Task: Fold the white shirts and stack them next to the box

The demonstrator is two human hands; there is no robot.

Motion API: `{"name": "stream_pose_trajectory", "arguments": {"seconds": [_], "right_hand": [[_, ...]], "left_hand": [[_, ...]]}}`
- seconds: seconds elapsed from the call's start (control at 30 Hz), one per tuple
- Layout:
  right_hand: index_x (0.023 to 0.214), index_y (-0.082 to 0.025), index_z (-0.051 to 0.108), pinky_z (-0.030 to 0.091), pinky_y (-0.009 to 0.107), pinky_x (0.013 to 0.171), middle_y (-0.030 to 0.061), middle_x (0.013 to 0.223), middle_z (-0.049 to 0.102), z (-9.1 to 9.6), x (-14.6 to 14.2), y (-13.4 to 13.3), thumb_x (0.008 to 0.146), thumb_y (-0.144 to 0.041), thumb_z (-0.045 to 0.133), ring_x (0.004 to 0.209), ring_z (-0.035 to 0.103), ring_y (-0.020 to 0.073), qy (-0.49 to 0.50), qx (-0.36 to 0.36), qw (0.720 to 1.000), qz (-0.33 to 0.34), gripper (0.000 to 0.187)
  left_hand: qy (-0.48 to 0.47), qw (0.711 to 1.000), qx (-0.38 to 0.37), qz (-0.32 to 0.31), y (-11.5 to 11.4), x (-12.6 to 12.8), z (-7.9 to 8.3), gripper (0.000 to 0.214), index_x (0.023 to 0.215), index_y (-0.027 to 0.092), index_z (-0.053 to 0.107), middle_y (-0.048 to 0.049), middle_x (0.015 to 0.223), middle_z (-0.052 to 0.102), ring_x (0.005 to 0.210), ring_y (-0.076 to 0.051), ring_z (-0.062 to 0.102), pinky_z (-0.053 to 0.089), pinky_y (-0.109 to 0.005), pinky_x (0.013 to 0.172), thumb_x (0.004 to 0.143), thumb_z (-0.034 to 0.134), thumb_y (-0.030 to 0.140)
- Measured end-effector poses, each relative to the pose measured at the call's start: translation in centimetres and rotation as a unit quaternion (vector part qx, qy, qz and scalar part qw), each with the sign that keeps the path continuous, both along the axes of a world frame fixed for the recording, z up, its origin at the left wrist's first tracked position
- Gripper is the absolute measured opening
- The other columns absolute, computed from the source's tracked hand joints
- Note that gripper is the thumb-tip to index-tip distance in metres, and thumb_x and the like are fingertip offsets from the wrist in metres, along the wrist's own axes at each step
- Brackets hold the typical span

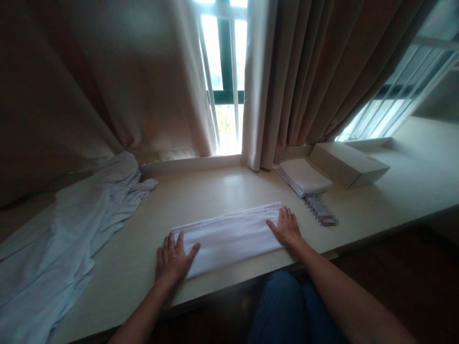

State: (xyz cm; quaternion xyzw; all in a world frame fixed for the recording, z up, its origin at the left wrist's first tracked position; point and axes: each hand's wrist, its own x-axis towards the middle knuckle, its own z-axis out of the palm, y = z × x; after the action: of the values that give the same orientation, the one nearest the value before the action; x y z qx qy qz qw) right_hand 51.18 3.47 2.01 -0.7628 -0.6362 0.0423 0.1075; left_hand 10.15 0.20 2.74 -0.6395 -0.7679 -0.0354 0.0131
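Observation:
A white cloth (229,239), folded into a long flat strip, lies on the pale tabletop in front of me. My left hand (175,255) rests on its left end, fingers spread and thumb stretched over the fabric. On the right end lies my right hand (286,225), palm down with the fingers out and the thumb pointing inward. Neither hand grips the cloth. The folded edges show along its far side. The exact fabric item cannot be made out.
Crumpled white fabric (86,215) spreads over the table's left side. At the back right sit a folded white cloth stack (304,176), a pixelated small object (321,210) and a pale box (349,162). Brown curtains (294,71) hang before a barred window (224,95).

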Motion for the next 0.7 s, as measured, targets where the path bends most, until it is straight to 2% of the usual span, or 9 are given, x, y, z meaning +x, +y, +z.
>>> {"name": "stream_pose_trajectory", "arguments": {"seconds": [0.17, 0.3, 0.37, 0.43, 0.5, 0.57, 0.63, 0.7], "right_hand": [[0.149, 0.0, 0.022, 0.001, 0.045, 0.116, 0.0211, 0.156, 0.014, -0.1, 0.1, 0.2, 0.088, -0.072, 0.026, 0.145, 0.006, 0.0302, -0.001, -0.013, 1.0, 0.002, 0.094], [0.148, 0.0, 0.023, -0.003, 0.05, 0.116, 0.0209, 0.157, 0.011, 1.2, -0.9, 0.1, 0.089, -0.069, 0.03, 0.146, -0.002, 0.0318, -0.008, 0.007, 1.0, 0.009, 0.091], [0.149, 0.0, 0.023, -0.007, 0.052, 0.115, 0.02, 0.158, 0.008, 2.5, -3.2, -0.1, 0.09, -0.067, 0.031, 0.145, -0.007, 0.0318, -0.016, 0.034, 0.998, 0.049, 0.089], [0.149, -0.004, 0.024, -0.007, 0.052, 0.115, 0.0177, 0.158, 0.01, 3.8, -7.1, -0.6, 0.091, -0.066, 0.032, 0.145, -0.007, 0.0307, -0.007, 0.048, 0.99, 0.133, 0.086], [0.15, -0.012, 0.028, -0.003, 0.051, 0.116, 0.0126, 0.157, 0.017, 4.5, -11.8, -1.4, 0.091, -0.066, 0.033, 0.146, -0.001, 0.0288, 0.029, 0.04, 0.965, 0.259, 0.08], [0.149, -0.022, 0.031, 0.0, 0.052, 0.117, 0.0068, 0.158, 0.02, 4.6, -16.1, -2.1, 0.091, -0.067, 0.034, 0.146, 0.003, 0.0284, 0.063, 0.033, 0.935, 0.348, 0.074], [0.148, -0.023, 0.032, 0.002, 0.054, 0.116, 0.0064, 0.157, 0.021, 4.2, -19.1, -2.5, 0.092, -0.067, 0.031, 0.146, 0.005, 0.0287, 0.077, 0.024, 0.926, 0.37, 0.071], [0.148, -0.023, 0.032, 0.004, 0.053, 0.116, 0.0065, 0.157, 0.02, 3.8, -20.2, -2.5, 0.093, -0.066, 0.029, 0.146, 0.007, 0.029, 0.083, 0.015, 0.927, 0.367, 0.07]], "left_hand": [[0.004, 1.0, 0.022, -0.01, 0.3, -0.2, -0.5, 0.085, 0.149, 0.014, 0.026, -0.0177, 0.158, 0.018, 0.145, -0.031, 0.013, 0.01, -0.05, 0.114, 0.084, 0.027, 0.069], [-0.007, 0.999, 0.034, -0.017, 0.3, -0.5, -0.9, 0.085, 0.149, 0.014, 0.027, -0.0174, 0.158, 0.016, 0.145, -0.032, 0.013, 0.011, -0.051, 0.114, 0.084, 0.029, 0.069], [-0.008, 0.999, 0.036, -0.018, 0.3, -0.5, -1.0, 0.085, 0.149, 0.014, 0.027, -0.0176, 0.158, 0.016, 0.145, -0.031, 0.012, 0.01, -0.05, 0.114, 0.084, 0.029, 0.069], [-0.008, 0.999, 0.033, -0.014, 0.3, -0.5, -1.0, 0.086, 0.149, 0.014, 0.027, -0.0177, 0.158, 0.016, 0.145, -0.031, 0.012, 0.01, -0.05, 0.114, 0.083, 0.029, 0.069], [-0.005, 1.0, 0.03, -0.01, 0.3, -0.5, -1.0, 0.085, 0.149, 0.015, 0.027, -0.0176, 0.158, 0.017, 0.145, -0.031, 0.013, 0.011, -0.05, 0.114, 0.084, 0.029, 0.069], [0.001, 1.0, 0.024, -0.011, 0.3, -0.5, -1.0, 0.085, 0.149, 0.015, 0.027, -0.0173, 0.158, 0.017, 0.145, -0.031, 0.013, 0.011, -0.05, 0.114, 0.084, 0.029, 0.069], [0.006, 1.0, 0.025, -0.013, 0.3, -0.6, -1.1, 0.085, 0.149, 0.015, 0.027, -0.0172, 0.158, 0.016, 0.145, -0.031, 0.014, 0.011, -0.05, 0.115, 0.084, 0.03, 0.068], [0.007, 0.999, 0.031, -0.014, 0.3, -0.6, -1.1, 0.085, 0.149, 0.015, 0.027, -0.0168, 0.158, 0.016, 0.145, -0.031, 0.013, 0.011, -0.05, 0.115, 0.083, 0.031, 0.068]]}}
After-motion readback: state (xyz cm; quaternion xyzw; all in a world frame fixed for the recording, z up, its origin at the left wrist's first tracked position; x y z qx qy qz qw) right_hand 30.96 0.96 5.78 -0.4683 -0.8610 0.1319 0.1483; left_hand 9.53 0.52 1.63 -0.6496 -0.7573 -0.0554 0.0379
